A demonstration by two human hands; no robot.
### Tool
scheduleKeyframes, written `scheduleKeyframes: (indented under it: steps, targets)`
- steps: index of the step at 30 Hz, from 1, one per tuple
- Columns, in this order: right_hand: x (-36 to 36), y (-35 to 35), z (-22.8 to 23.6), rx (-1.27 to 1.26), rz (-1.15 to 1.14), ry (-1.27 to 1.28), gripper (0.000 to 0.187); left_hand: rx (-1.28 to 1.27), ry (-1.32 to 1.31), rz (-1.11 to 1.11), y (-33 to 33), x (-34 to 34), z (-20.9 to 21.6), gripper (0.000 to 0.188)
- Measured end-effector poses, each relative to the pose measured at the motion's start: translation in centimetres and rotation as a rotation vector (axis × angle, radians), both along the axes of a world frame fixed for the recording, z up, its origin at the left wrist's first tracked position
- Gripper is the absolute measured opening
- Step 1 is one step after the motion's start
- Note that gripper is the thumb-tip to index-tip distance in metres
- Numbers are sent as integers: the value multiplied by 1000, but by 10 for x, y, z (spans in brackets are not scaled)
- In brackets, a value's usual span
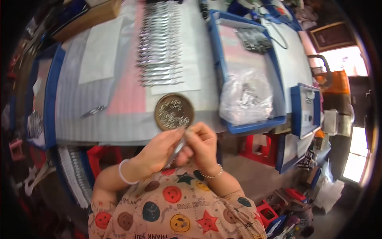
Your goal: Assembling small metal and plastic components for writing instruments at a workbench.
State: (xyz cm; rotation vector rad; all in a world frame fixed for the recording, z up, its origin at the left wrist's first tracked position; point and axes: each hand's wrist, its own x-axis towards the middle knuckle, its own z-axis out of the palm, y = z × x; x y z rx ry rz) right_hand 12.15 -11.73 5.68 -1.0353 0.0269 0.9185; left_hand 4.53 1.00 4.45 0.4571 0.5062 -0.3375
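Observation:
My left hand (159, 149) and my right hand (202, 144) meet just below a round brown bowl (158, 121), in front of the table's near edge. Both are closed around a slim silver metal tool (175, 153), which slants up between them. My left fingers wrap its side. The right thumb and fingertips pinch close to its upper end, and whether they also hold a small part is hidden. Many tiny shiny metal pieces (172, 112) lie in the bowl. Beyond it, slim silver tools (161, 47) lie side by side in a long row on white paper.
To the right, a blue tray (217, 51) holds a clear plastic bag (246, 97) and dark metal pieces (254, 40). A smaller blue bin (296, 113) stands beyond it. One loose tool (93, 111) lies left of the bowl. Another blue tray (51, 95) is at far left; red stools (258, 149) stand below.

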Motion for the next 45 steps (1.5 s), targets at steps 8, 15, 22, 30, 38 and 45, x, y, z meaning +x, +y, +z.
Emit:
scheduleKeyframes:
  steps: [8,15,22,30,38,45]
  targets:
    - [79,-54,24,-475,44,-842,7,-109,-44,-133,-5,-14,10,35]
    - [185,-87,-2,-1027,161,-1375,16,-226,-74,-149,-18,-22,-6,32]
    - [191,-66,-21,-1407,395,-1521,20,-195,-58,-147,-22,-25,-6,30]
    - [182,-72,-9,-1052,39,-1496,16,-192,-71,-111,-20,-33,-7,32]
    - [69,-56,32,-58,11,-459,18,-298,-163,-130,-19,-30,-12,40]
    - [22,-26,-28,427,170,33,19,-425,-224,-95,-22,-25,-7,40]
